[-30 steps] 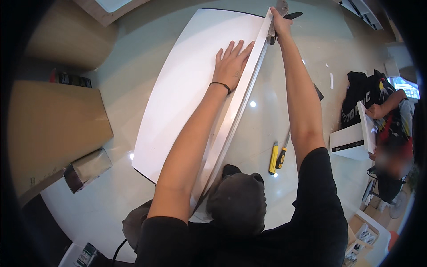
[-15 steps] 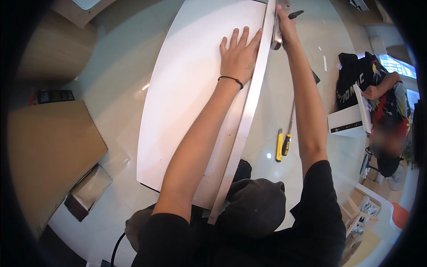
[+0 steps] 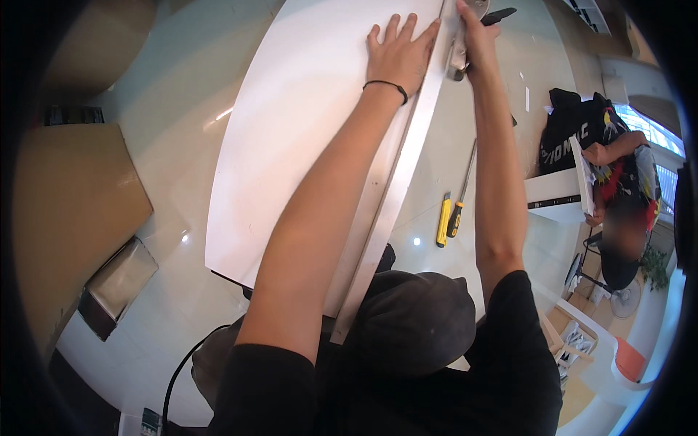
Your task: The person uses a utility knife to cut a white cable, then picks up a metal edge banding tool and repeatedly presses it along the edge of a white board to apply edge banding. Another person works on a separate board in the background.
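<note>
My left hand [image 3: 398, 58] lies flat on a large white panel [image 3: 305, 123] with a curved left edge. Its fingers are spread, the outermost one close to the raised strip [image 3: 404, 171] along the panel's right side. My right hand [image 3: 481, 43], just past that strip, is closed around a silver metal tool [image 3: 456, 61] with a black lever-like part [image 3: 499, 16]. The tool sits against or right beside the strip; its exact kind is unclear, and the upper frame edge cuts it off. The panel's near end lies by my knees.
A yellow utility knife [image 3: 443, 220] and a black-and-yellow screwdriver [image 3: 456, 218] lie on the floor [image 3: 418, 258] to the right. At far right another person [image 3: 618, 167] handles a white piece. A brown board [image 3: 80, 196] and a taped box [image 3: 120, 283] are at left.
Both hands appear slightly higher in the picture, while the panel and floor things have shifted left and up as the view moved. My right hand still grips the metal tool.
</note>
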Tool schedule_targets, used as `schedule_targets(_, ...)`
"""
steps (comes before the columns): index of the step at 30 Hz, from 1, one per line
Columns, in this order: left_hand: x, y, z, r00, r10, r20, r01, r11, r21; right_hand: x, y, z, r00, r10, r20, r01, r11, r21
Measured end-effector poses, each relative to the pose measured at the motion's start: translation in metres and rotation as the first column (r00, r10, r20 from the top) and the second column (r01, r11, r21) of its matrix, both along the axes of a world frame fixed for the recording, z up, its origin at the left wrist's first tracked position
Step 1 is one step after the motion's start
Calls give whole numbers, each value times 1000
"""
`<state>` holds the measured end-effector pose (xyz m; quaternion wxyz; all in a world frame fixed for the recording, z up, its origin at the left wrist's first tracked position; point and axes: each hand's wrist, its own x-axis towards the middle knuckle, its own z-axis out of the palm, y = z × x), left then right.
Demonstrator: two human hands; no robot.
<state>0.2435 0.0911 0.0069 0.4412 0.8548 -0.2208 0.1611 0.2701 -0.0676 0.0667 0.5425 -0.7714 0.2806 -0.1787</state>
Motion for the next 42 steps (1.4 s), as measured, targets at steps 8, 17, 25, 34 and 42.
schedule_targets(8, -1, 7, 2, 996, -62, -66, 71, 988, 137, 53, -48, -24, 984, 174, 25, -171, 919, 355)
schedule_targets(17, 0, 8, 4, 999, -25, -32, 29, 990, 136, 59, -60, -19, 985, 161, -56, -136, 943, 305)
schedule_targets(25, -2, 8, 5, 999, -15, -33, 18, 994, 105, 28, -37, -7, 992, 110, -63, -97, 979, 178)
schedule_targets(34, -4, 10, 5, 999, -11, -42, 15, 996, 90, 52, -51, -5, 984, 170, -59, -151, 959, 240)
schedule_targets(42, 3, -7, -13, 1000, 10, -11, -9, 998, 57, -58, 37, -13, 997, 75, 1, -73, 965, 253)
